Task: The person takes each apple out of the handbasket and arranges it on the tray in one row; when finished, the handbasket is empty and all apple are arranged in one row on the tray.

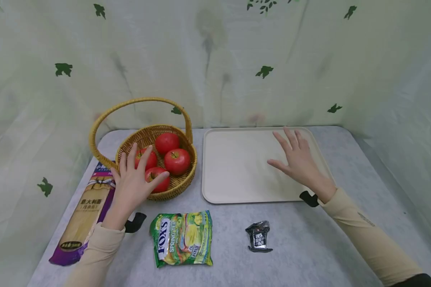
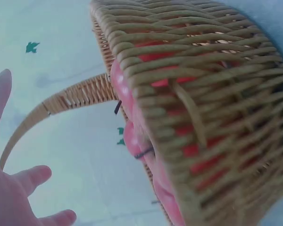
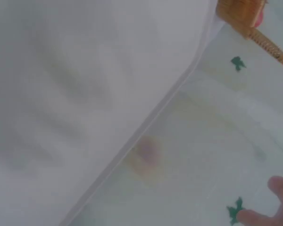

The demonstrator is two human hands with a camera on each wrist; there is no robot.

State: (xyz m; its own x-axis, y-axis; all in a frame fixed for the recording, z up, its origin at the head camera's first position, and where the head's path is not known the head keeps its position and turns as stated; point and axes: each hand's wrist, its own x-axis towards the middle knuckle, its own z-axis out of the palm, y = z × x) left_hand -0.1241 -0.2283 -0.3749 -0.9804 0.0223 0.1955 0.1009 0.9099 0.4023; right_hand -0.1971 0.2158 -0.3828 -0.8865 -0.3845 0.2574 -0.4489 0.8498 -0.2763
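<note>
1. A pasta packet (image 1: 82, 217) lies slanted, its long axis running from near left to far right
2. The person's left hand (image 1: 133, 189), fingers spread apart, hovers by the basket's near left side
3. The wicker basket (image 1: 173, 192) stands at the table's (image 1: 230, 263) far left, holding four red apples (image 1: 177, 161) — its arched handle (image 1: 140, 100) rises upward
4. A green FOX'S bag (image 1: 183, 239) lies nearer the person
5. The tray (image 1: 237, 167) lies right of the basket — long axis left to right
6. A small black packet (image 1: 259, 237) lies before the tray
7. The right hand (image 1: 301, 163), fingers apart, hovers over the tray's right half
</note>
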